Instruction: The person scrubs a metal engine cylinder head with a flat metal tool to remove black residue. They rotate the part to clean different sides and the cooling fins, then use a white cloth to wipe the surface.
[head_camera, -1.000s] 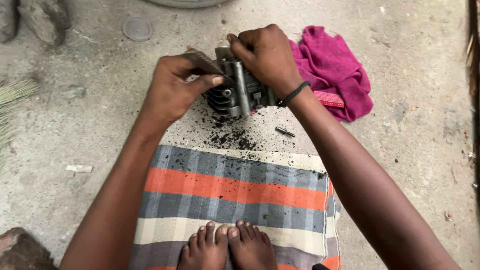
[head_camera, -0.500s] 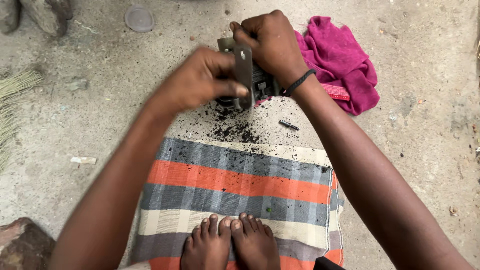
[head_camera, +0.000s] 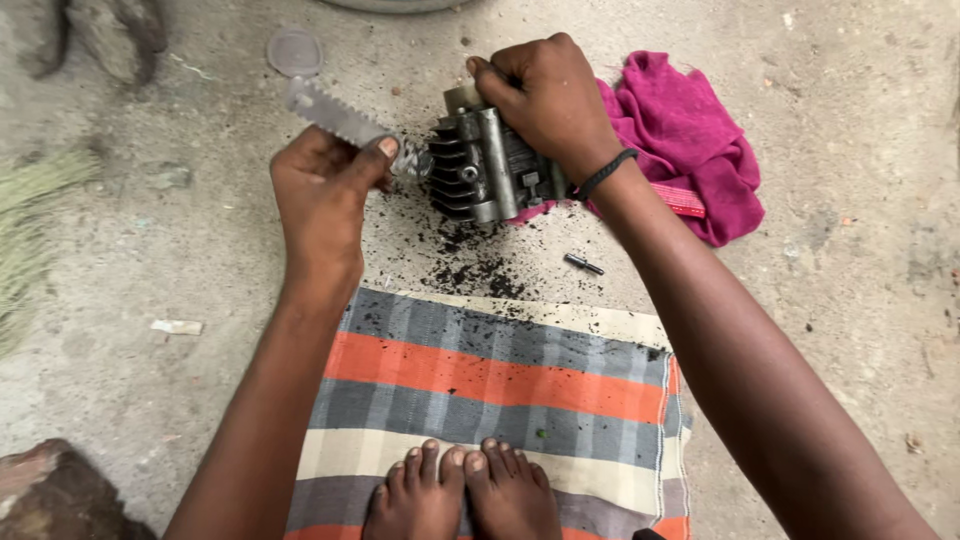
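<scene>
Magenta rag (head_camera: 690, 140), dark grey finned engine part (head_camera: 485, 170), orange-grey-cream striped cloth (head_camera: 500, 390).

Soft even daylight, sharp focus

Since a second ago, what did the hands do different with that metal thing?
The left hand pulled away from the finned metal engine part toward the left, taking the toothed metal blade with it; earlier the blade lay against the part. The right hand kept gripping the part from above. The pink rag, black grit and striped cloth stayed put.
</scene>
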